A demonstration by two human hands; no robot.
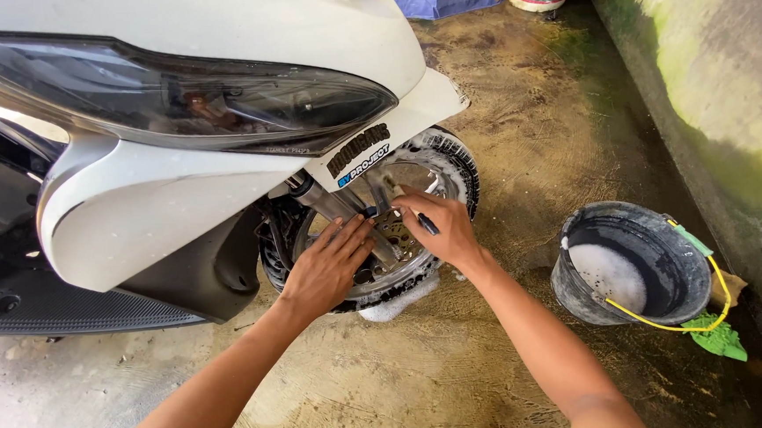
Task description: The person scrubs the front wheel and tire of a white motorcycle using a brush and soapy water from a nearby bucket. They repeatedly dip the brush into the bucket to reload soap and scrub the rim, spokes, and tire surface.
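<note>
At the soapy front wheel [418, 238] of the white scooter, left hand [324, 270] rests flat, fingers spread; right hand [439, 228] grips a thin dark brush [427, 223].

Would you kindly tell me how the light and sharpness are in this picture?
Head view: bright daylight, sharp throughout; glare on the scooter's white fairing; both hands, left hand and right hand, work in its shadow at the front wheel; slight wide-angle bending at the edges.

- Soapy front wheel [414, 181] of white scooter, upright on wet concrete, foam on tyre.
- Thin dark brush [427, 223], gripped against wheel hub.
</note>
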